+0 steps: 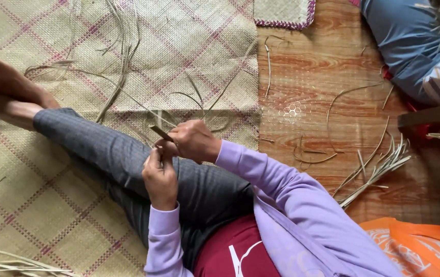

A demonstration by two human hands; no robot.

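Head view looks down on a thin dark stick-like tool (161, 133), which slants up to the left above the person's lap, just over the grey trouser leg (102, 149). The right hand (193, 141) is clenched around the tool's lower end, and the tip juts out past the knuckles. The left hand (160, 177) sits just below it, touching it, its fingers pinched together on something fine that is too small to make out; thin dry reed strands (199, 100) rise from between the two hands and trail across the mat. Both arms wear lilac sleeves (281, 184).

The leg stretches left to bare feet (4, 87) resting on a large woven mat (76, 205) with a pink check pattern. More loose strands (122, 56) lie on the mat beyond the hands, and a pale bundle (9, 264) lies at the lower left corner. To the right the mat ends at a wood-patterned floor (322, 66), where a heap of cut reed strips (373, 169) and a few curled pieces are scattered. A small mat with a purple edge (284, 14) lies at the top, blue cloth (409, 46) at the upper right, and orange cloth (420, 249) at the lower right.
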